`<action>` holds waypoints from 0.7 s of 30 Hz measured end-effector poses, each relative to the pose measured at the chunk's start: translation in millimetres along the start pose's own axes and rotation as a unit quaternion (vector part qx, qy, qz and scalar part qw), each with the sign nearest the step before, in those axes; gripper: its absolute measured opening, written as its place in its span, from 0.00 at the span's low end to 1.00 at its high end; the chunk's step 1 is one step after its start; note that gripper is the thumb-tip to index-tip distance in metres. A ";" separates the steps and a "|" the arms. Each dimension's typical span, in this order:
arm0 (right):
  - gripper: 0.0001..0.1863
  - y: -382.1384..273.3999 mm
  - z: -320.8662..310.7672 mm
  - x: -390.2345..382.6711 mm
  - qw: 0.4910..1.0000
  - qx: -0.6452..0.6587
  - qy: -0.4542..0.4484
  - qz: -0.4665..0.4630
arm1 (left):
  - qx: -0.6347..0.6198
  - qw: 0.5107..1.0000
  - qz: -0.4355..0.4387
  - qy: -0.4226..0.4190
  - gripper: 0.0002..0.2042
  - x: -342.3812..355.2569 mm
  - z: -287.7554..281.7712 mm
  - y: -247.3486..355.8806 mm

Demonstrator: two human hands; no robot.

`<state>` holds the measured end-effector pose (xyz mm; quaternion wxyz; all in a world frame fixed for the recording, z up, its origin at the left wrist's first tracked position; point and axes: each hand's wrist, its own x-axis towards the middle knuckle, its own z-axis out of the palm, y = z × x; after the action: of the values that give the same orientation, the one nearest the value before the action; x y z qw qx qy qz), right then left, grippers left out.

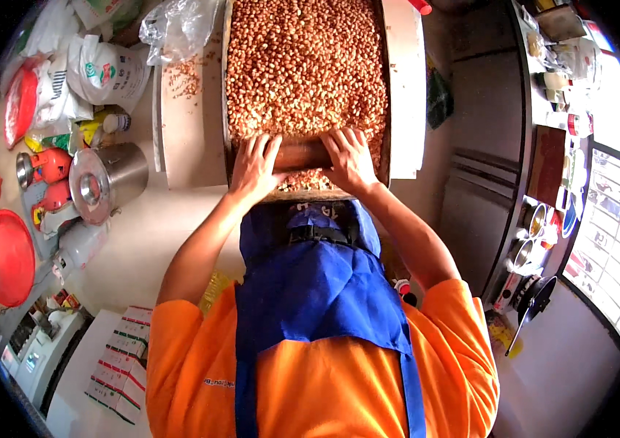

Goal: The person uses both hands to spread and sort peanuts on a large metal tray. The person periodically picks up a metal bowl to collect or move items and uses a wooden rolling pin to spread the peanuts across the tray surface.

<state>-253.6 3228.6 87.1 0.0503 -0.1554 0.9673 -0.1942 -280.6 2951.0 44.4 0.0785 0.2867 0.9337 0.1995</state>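
Observation:
A long tray (388, 87) with a narrow rim holds a wide layer of reddish-brown roasted peanuts (306, 69). Across its near end lies a thick brown wooden roller (303, 158), pressed onto the nuts. My left hand (255, 166) grips the roller's left end, fingers over the top and thumb on the near side. At the other end my right hand (352, 162) holds it the same way. The palms hide both ends of the roller. Paler, broken nut bits (305, 180) show between the roller and the tray's near edge.
The tray rests on a pale table (192, 157) with scattered crumbs and a clear plastic bag (178, 33). To the left stand a steel pot (116, 182), white sacks (109, 73) and a red basin (7, 258). A cluttered counter (518, 109) runs along the right.

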 end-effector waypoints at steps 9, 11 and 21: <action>0.60 -15.5 32.1 -9.6 0.995 -0.068 0.008 0.072 | 0.011 0.995 -0.046 0.089 0.55 -3.1 4.6 19.2; 0.62 0.1 19.0 54.4 0.992 -0.084 0.020 0.092 | -0.012 0.990 -0.062 0.129 0.54 59.0 -5.5 -4.0; 0.52 -14.4 44.7 0.8 0.993 -0.043 0.089 0.061 | 0.002 0.986 -0.060 0.154 0.49 12.6 13.4 11.0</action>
<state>-243.3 3199.6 51.7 -0.0311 -0.0805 0.9830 -0.1623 -281.9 2970.8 36.5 -0.0546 0.1961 0.9506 0.2344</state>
